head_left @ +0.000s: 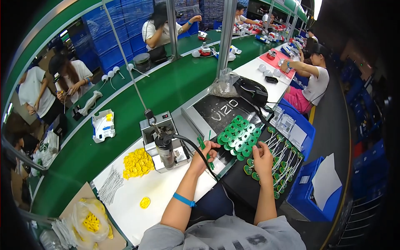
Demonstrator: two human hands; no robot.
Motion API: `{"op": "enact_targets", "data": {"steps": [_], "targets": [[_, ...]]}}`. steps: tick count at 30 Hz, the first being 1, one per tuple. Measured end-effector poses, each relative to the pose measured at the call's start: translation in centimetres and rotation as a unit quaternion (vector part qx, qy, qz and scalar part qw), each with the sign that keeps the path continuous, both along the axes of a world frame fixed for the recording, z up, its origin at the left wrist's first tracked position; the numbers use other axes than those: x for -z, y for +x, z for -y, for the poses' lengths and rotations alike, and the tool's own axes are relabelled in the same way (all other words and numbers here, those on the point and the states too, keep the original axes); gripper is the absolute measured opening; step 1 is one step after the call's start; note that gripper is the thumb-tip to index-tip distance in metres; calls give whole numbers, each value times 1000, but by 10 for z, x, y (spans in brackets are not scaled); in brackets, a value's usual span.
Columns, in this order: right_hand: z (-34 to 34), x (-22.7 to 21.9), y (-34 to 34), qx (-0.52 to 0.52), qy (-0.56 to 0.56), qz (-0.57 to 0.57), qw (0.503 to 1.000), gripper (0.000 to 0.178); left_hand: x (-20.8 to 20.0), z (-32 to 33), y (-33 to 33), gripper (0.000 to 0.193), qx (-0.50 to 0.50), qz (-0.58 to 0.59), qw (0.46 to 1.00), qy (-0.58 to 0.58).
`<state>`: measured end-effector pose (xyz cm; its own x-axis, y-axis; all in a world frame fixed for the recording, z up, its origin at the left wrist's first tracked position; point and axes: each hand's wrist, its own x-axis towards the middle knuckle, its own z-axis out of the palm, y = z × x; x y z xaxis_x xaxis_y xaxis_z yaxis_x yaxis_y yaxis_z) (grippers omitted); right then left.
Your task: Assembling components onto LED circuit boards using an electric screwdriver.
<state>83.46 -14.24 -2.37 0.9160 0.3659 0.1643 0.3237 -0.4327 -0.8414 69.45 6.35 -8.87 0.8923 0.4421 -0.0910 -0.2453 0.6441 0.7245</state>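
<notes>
My left hand (204, 157) is closed around several thin green strips (202, 143), which stick out above and below the fingers. Right of it lies a cluster of small green ring-shaped circuit boards (238, 137) on a black surface. At the cluster's lower right edge is my right hand (263, 160), thumb and forefinger slightly apart; I see nothing between them, and whether they touch a board I cannot tell. Beyond that hand, rows of green round boards with white wires (285, 164) rest on a black mat (237, 183).
Left of my arms stand a drill-like tool hanging on a cord (164, 152), a grey metal box (156, 125), a pile of yellow parts (138, 163) and white cable ties (110, 185). Blue bins (312, 191) stand at right. A green conveyor (137, 100) runs behind; co-workers sit along it.
</notes>
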Motion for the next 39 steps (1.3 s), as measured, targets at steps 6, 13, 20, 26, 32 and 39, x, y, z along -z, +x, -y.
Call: {"op": "enact_targets", "data": {"steps": [6,13,20,26,32,39], "targets": [[-2,29,10,-48,136,-258,955,72,3,-3,3,31,17,18,1000,10],[-24,35,18,-35,204,-243,948,71,-8,6,6,34,4,18,1000,-23],[-42,19,35,-31,131,-207,969,61,-14,15,9,28,-27,-3,999,-23],[-51,16,51,-88,226,-279,929,68,-26,16,11,26,-4,15,999,-36],[-38,23,-20,-104,202,-72,971,18,-15,18,8,41,-61,107,990,-72],[-29,52,-40,-226,234,-139,935,19,-32,41,25,53,-55,48,985,159]]}}
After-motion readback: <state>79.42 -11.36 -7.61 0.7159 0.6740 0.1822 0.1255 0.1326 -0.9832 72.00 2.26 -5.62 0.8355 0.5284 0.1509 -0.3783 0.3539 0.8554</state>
